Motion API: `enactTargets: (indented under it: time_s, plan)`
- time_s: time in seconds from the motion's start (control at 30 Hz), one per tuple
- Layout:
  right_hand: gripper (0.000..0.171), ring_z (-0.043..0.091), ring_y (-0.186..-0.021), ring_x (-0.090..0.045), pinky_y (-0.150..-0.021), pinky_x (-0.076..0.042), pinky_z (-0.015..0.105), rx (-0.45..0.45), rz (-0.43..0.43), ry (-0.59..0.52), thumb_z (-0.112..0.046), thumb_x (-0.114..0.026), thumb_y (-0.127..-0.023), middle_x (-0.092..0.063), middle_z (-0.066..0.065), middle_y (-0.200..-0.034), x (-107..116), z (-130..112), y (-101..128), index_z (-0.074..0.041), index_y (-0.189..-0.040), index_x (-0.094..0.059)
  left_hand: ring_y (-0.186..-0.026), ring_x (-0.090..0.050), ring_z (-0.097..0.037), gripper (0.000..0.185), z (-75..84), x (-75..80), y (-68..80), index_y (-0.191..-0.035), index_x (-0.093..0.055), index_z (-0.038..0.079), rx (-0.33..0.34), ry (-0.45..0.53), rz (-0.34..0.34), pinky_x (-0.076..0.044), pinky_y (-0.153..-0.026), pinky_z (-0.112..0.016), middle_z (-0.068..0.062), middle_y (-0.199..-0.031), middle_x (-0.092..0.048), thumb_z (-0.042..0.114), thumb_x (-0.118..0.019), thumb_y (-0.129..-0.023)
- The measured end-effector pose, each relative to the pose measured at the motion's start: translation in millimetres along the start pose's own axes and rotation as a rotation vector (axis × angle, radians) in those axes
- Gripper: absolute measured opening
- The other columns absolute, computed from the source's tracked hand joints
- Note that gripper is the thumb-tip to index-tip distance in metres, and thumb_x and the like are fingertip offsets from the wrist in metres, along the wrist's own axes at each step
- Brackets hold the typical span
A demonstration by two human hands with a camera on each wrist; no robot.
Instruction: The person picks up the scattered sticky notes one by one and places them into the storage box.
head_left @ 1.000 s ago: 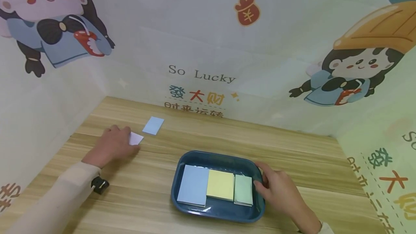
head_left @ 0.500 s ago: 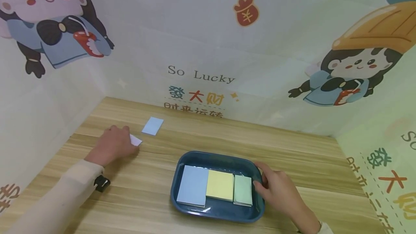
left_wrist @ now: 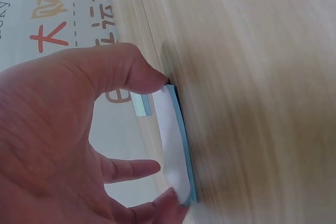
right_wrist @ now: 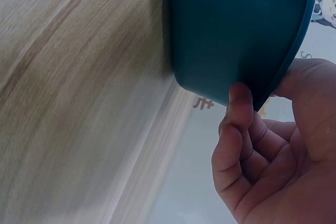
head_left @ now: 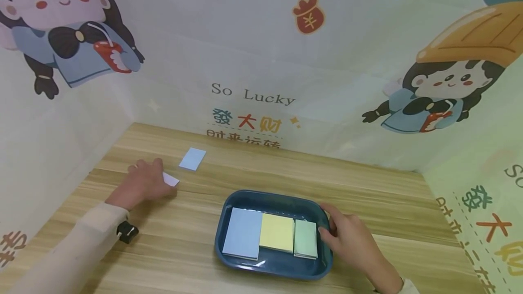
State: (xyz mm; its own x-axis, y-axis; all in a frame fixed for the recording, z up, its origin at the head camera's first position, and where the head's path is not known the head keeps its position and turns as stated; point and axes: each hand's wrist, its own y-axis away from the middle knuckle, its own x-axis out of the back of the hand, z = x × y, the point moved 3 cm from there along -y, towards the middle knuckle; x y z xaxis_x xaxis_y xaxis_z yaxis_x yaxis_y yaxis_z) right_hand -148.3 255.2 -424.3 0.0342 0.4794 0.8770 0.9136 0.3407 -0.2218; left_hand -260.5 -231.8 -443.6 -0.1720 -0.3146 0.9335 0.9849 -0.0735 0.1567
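Note:
My left hand (head_left: 146, 181) pinches a small pale lilac sticky note pad (head_left: 170, 179) at the table's left. In the left wrist view, thumb and a fingertip sit at opposite ends of this pad (left_wrist: 174, 137), which shows a whitish top and a blue-green side. With thumb and fingers, my right hand (head_left: 354, 243) grips the right rim of a dark blue tray (head_left: 282, 270); the right wrist view shows the tray's outer wall (right_wrist: 236, 30) beside the curled fingers. Inside the tray lie a blue pad (head_left: 243, 232), a yellow pad (head_left: 277, 232) and a green pad (head_left: 305, 238), side by side.
A light blue sticky note pad (head_left: 192, 159) lies on the wooden table (head_left: 392, 208), just behind and right of my left hand. Printed cloth walls (head_left: 253, 49) enclose the table at the back and both sides.
The lilac pad and my left hand have shifted slightly towards me, and less of the pad shows. My right hand and the tray stay in place.

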Motion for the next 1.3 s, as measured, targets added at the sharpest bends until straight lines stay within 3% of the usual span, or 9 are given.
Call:
enactTargets:
  time_s: [0.37, 0.73, 0.93, 1.3]
  plan:
    - [0.050, -0.003, -0.053, -0.037, -0.052, -0.039, 0.024, 0.018, 0.008, -0.005, -0.004, -0.082, -0.093, -0.046, -0.020, -0.068, -1.5, 0.7, 0.1, 0.002, -0.140, -0.067, -0.087, -0.050, -0.049, 0.070, 4.2, -5.4, 3.2, -0.124, -0.057, -0.014, -0.027, -0.077, 0.045, -0.048, -0.069, -0.057, -0.031, -0.093, -0.048, 0.038, -0.077, -0.082]
    - [0.050, -0.002, -0.053, -0.037, -0.052, -0.038, 0.025, -0.005, -0.009, -0.005, -0.005, -0.081, -0.094, -0.046, -0.019, -0.067, -0.6, 0.8, 0.0, 0.002, -0.141, -0.067, -0.085, -0.053, -0.048, 0.067, 3.1, -5.4, 7.9, -0.123, -0.057, -0.014, -0.082, -0.065, 0.087, -0.049, -0.065, -0.054, -0.032, -0.094, -0.048, 0.038, -0.076, -0.086]
    - [0.050, -0.003, -0.053, -0.037, -0.052, -0.039, 0.024, 0.011, 0.004, -0.012, -0.004, -0.081, -0.093, -0.046, -0.020, -0.067, -0.2, 0.0, 0.2, 0.003, -0.140, -0.067, -0.083, -0.053, -0.046, 0.060, 1.0, -6.4, 9.1, -0.115, -0.058, -0.013, -0.124, -0.049, 0.136, -0.050, -0.064, -0.053, -0.030, -0.092, -0.049, 0.036, -0.077, -0.085]
    - [0.049, -0.002, -0.054, -0.040, -0.053, -0.041, 0.025, -0.015, -0.004, -0.002, -0.004, -0.081, -0.093, -0.048, -0.019, -0.068, -0.1, -1.7, -0.5, 0.000, -0.140, -0.068, -0.078, -0.061, -0.039, 0.063, -0.8, -6.4, 10.2, -0.121, -0.054, -0.017, -0.126, 0.046, 0.071, -0.057, -0.065, -0.049, -0.041, -0.111, -0.048, 0.018, -0.083, -0.078]
